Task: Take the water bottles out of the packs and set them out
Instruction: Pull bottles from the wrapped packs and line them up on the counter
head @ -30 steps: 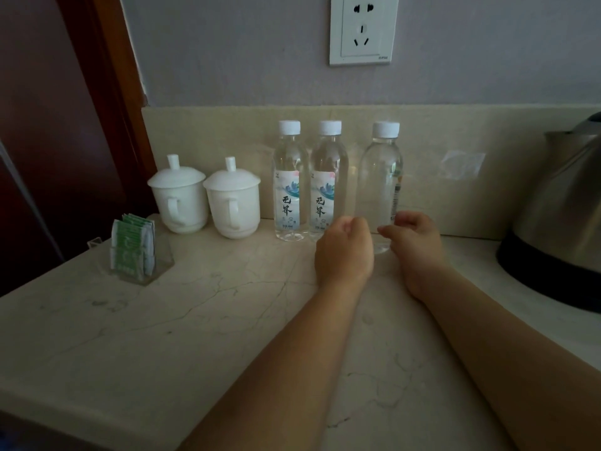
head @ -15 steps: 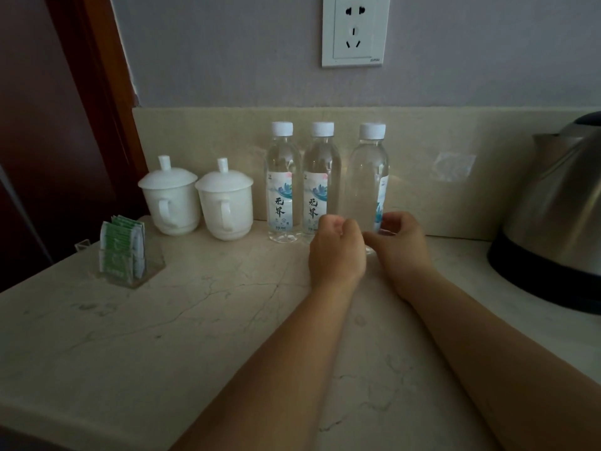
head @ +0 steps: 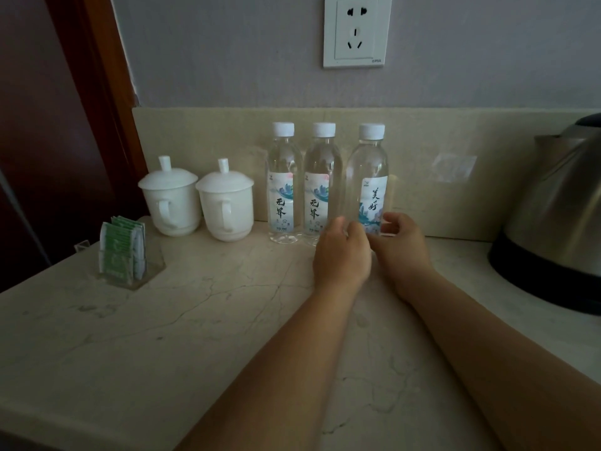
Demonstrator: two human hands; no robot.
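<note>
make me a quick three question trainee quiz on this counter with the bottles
1. True or false: the lidded cups stand left of the three bottles.
2. The left hand and right hand hold which bottle? A) leftmost B) middle C) rightmost
3. Fill in: every bottle cap is ___.
Key: 1 true; 2 C, the right bottle; 3 white.
</note>
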